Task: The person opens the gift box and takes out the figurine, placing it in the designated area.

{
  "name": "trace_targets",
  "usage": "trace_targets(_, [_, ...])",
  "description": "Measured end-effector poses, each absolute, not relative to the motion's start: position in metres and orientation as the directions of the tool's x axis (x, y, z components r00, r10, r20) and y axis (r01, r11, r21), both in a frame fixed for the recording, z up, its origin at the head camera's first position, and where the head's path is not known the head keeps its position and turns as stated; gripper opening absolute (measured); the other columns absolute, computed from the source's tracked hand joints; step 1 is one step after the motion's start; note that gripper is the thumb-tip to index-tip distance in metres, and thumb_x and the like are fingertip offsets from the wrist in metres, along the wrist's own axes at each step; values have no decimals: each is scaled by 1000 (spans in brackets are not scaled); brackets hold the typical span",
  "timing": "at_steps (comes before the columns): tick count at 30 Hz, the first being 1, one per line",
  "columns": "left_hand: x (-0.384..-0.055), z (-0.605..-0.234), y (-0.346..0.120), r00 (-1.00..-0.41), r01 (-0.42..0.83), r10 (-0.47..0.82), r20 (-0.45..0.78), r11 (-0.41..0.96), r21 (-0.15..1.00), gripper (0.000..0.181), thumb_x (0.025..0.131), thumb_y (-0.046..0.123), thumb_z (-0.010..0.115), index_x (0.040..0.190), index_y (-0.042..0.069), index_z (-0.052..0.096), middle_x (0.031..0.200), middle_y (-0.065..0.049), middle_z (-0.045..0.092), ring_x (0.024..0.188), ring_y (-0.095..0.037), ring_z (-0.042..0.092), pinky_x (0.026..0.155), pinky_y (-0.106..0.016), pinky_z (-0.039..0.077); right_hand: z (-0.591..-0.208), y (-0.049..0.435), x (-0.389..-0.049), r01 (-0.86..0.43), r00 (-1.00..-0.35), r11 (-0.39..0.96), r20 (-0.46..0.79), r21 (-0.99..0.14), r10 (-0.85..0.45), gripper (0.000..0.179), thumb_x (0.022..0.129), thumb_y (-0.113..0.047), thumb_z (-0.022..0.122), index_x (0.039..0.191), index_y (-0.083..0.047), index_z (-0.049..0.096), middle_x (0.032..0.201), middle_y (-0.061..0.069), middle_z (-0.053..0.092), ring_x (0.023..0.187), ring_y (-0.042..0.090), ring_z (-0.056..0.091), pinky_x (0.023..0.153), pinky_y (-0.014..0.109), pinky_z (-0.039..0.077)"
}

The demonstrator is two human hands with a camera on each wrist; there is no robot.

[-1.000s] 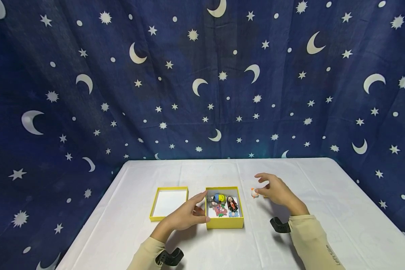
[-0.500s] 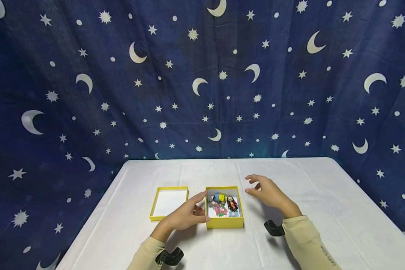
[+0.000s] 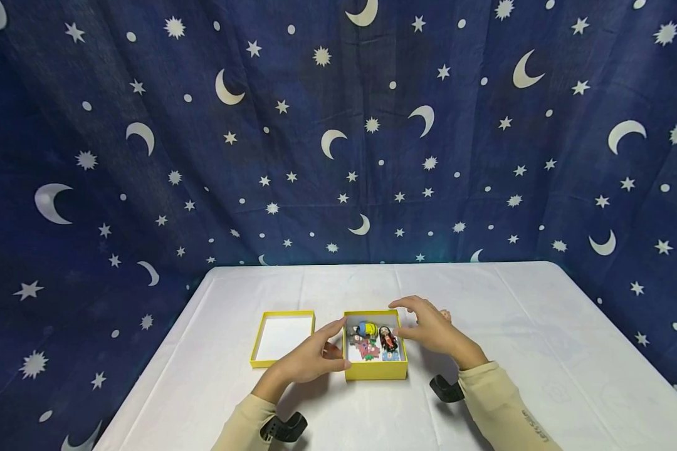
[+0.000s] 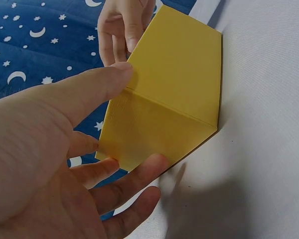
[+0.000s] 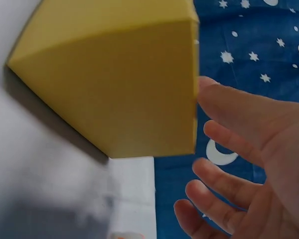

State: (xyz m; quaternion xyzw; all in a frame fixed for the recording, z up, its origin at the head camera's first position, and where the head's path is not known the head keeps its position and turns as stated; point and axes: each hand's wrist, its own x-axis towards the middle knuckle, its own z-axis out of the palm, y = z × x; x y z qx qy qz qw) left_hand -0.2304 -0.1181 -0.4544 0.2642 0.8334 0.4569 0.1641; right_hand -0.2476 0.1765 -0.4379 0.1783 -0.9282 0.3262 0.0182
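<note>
A yellow box (image 3: 375, 371) with several small toy figures in it stands in the middle of the table. Among them are a blue-and-yellow figure (image 3: 367, 330), a dark-haired doll in red (image 3: 388, 340) and a pink flat piece (image 3: 368, 351). My left hand (image 3: 313, 358) rests along the box's left side, thumb at the front corner and fingertips against the wall in the left wrist view. My right hand (image 3: 431, 326) reaches over the right rim, thumb beside it and fingers loosely bent. Nothing shows between its fingers in the right wrist view (image 5: 239, 169).
Left of the box lies a shallow yellow lid (image 3: 282, 338), white inside. A small orange-and-white thing (image 3: 446, 315) shows behind my right hand. The white-covered table (image 3: 502, 300) meets a dark blue moon-and-star curtain (image 3: 338, 156) at the back.
My right hand has moved left from beside the small orange-and-white toy to the box's right rim. My left hand and the box have stayed put.
</note>
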Motion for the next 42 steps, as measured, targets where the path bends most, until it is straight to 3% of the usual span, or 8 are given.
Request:
trace_targets(2, [-230,-454,-118,-806,291,591,-32,443,848,89,92,21,75,162,8,22,166,-21,24,105,-20,63,93,-37,54,-440,173,-246,-355,-930,717,147,-600,-338,47,86,-20,80,131,-14,66,141,18,55,128,41,51,97,69,37])
trace_targets(5, [-230,-454,-118,-807,291,590,-33,444,847,89,92,22,75,162,8,22,166,-22,23,105,-19,63,94,-37,54,-442,170,-245,-384,-915,705,146,-597,-375,48,85,-20,81,129,-11,67,142,23,50,132,44,45,105,67,39])
trace_targets(20, [-230,-454,-119,-805,297,593,-30,446,844,89,92,22,75,162,7,22,166,-23,22,106,-21,63,93,-37,54,-444,151,-238,-305,-941,828,16,-471,-337,51,82,-25,81,129,-8,69,150,23,47,133,45,47,100,63,47])
trace_targets(27, [-231,-454,-118,-804,284,593,-37,438,853,89,92,23,75,162,9,21,167,-24,19,106,-20,63,95,-38,54,-439,149,-241,-277,-935,848,-76,-452,-345,58,81,-26,84,132,-6,66,150,22,50,142,47,40,110,66,39])
trace_targets(34, [-230,-455,-119,-805,295,592,-21,432,852,89,91,20,75,161,6,22,166,-26,21,107,-21,64,95,-39,55,-433,143,-244,-230,-933,866,-152,-444,-326,59,80,-24,85,132,-5,66,139,15,61,132,39,53,107,58,45])
trace_targets(42, [-232,-456,-118,-803,296,595,-26,437,850,89,92,22,75,162,7,22,166,-24,21,107,-19,63,95,-37,54,-435,144,-246,-222,-940,876,-143,-429,-308,44,80,-21,85,121,-11,72,129,10,66,122,33,61,100,52,51])
